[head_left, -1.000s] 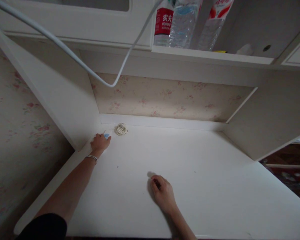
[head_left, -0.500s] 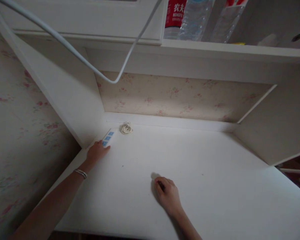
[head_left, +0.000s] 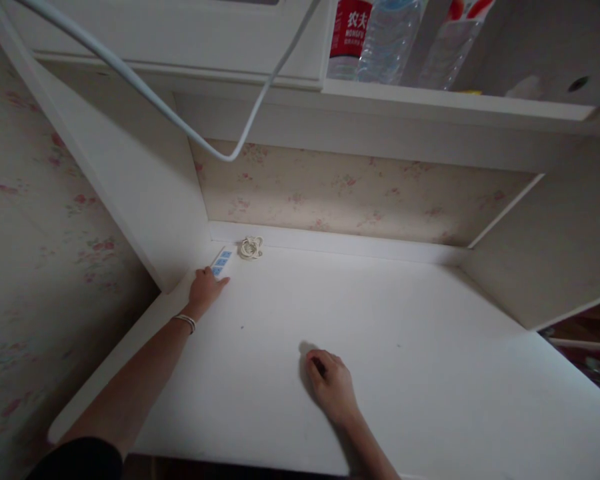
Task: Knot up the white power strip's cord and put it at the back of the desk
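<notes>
At the far left of the desk, my left hand (head_left: 206,289) has its fingers and thumb around the near end of a white power strip (head_left: 222,263) with blue socket faces. The strip lies flat, and its near end is hidden by the hand. A coiled whitish cord (head_left: 251,248) rests just beyond it, near the back edge. Around the middle of the desk, my right hand (head_left: 333,385) rests on the surface with its fingers curled in. Nothing shows in its grip.
The white desk (head_left: 380,320) meets side panels at left and right. A white cable (head_left: 180,127) hangs across the upper view. Overhead, a shelf (head_left: 460,100) holds plastic bottles (head_left: 390,40). Flowered wallpaper (head_left: 70,220) covers the wall at left.
My left hand has pushed forward and slightly right, and the power strip has moved with it towards the back. The coiled cord has shifted and changed shape. My right hand is nearly still.
</notes>
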`<state>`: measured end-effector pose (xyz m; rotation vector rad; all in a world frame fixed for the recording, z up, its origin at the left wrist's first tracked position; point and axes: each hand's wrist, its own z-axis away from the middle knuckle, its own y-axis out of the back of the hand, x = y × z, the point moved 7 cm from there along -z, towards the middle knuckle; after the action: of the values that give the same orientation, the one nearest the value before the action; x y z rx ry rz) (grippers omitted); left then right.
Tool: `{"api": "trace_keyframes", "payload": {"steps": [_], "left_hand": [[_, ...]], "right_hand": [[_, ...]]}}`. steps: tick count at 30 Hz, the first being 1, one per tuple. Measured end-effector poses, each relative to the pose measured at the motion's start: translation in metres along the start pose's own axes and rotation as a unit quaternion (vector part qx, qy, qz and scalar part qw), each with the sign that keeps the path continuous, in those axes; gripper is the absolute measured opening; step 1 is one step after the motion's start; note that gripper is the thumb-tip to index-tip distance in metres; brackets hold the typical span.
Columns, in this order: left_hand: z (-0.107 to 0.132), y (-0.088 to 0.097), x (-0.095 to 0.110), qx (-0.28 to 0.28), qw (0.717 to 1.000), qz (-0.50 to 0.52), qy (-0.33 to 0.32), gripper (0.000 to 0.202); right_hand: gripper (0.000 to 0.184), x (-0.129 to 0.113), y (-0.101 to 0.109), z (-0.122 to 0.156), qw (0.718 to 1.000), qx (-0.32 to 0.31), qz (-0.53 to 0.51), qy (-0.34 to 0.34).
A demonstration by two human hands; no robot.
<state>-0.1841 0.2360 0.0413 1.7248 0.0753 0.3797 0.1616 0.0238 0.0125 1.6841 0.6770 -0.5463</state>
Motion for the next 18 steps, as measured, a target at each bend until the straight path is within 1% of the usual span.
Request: {"api": "trace_keyframes", "payload": {"steps": [1,2,3,4,5,6,7,8,10,11,12,13,14,15,17,18], "left_hand": [[0.006,0.004,0.002,0.019,1.000,0.010,-0.002,0.066],[0.014,0.010,0.004,0.053,0.998,0.034,-0.010,0.065],[0.024,0.015,0.008,0.082,0.994,0.061,-0.024,0.061],[0.035,0.017,0.014,0.088,0.991,0.088,-0.041,0.051],[0.047,0.015,0.020,0.078,0.989,0.118,-0.052,0.039],[0.061,0.011,0.029,0.047,0.986,0.151,-0.058,0.029],[0.075,0.004,0.040,0.004,0.980,0.185,-0.066,0.025],[0.092,-0.002,0.054,-0.032,0.971,0.222,-0.083,0.027],[0.127,-0.009,0.085,-0.079,0.955,0.257,-0.123,0.036],[0.145,-0.014,0.103,-0.132,0.928,0.318,-0.141,0.039],[0.163,-0.020,0.119,-0.196,0.894,0.374,-0.150,0.043],[0.181,-0.026,0.135,-0.272,0.853,0.417,-0.156,0.046],[0.197,-0.031,0.148,-0.345,0.811,0.443,-0.163,0.047],[0.210,-0.033,0.158,-0.394,0.782,0.452,-0.170,0.049],[0.221,-0.035,0.166,-0.425,0.755,0.476,-0.152,0.049],[0.222,-0.036,0.166,-0.429,0.748,0.487,-0.139,0.050]], "right_hand": [[0.023,-0.001,0.000,0.000,1.000,0.001,-0.002,0.003],[0.024,-0.002,0.001,0.000,1.000,0.002,-0.003,0.005],[0.024,-0.003,0.001,0.000,1.000,0.003,-0.001,0.006],[0.025,-0.004,0.001,0.000,1.000,0.003,0.002,0.005],[0.026,-0.005,0.001,0.000,1.000,0.003,0.007,0.001],[0.029,-0.005,0.001,0.000,1.000,0.004,0.014,-0.005],[0.032,-0.006,0.001,-0.001,1.000,0.003,0.020,-0.012],[0.036,-0.007,0.000,-0.001,1.000,0.001,0.025,-0.016],[0.045,-0.008,-0.002,-0.001,0.999,-0.013,0.027,-0.020],[0.048,-0.009,-0.003,-0.001,0.999,-0.023,0.025,-0.020],[0.050,-0.009,-0.005,0.000,0.999,-0.034,0.023,-0.019],[0.051,-0.009,-0.006,0.000,0.999,-0.043,0.024,-0.018],[0.051,-0.009,-0.006,0.001,0.998,-0.047,0.028,-0.016],[0.051,-0.010,-0.007,0.001,0.998,-0.048,0.035,-0.012],[0.049,-0.011,-0.008,0.002,0.997,-0.048,0.054,-0.003],[0.049,-0.011,-0.008,0.002,0.997,-0.048,0.063,0.000]]}}
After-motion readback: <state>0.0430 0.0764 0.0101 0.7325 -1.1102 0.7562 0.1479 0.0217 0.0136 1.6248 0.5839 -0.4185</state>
